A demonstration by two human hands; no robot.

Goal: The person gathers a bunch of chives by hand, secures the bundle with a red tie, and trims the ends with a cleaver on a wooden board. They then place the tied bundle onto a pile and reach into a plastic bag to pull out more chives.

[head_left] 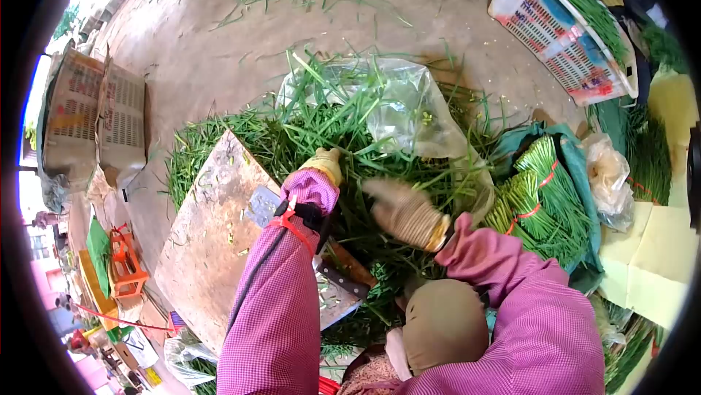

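Observation:
My left hand [321,166], in a yellowish glove, is closed among loose green stalks [328,121] that look like garlic chives; leaves partly hide its fingertips. To its right, my right hand [401,209], in a brown-banded glove, hovers over the same pile, its fingers smeared by motion. Below my left forearm lies a knife with a dark riveted handle [343,281] and a broad grey blade [261,206], its middle hidden by the sleeve. It rests on a worn board [208,227] scattered with green scraps. A clear plastic sheet [412,106] covers part of the pile.
Banded chive bundles [544,201] sit in a teal wrapping at right. A white and red crate [562,37] holds more greens. Another crate [95,117] stands at left, near an orange stool [126,263]. Yellow cardboard [650,260] lies far right.

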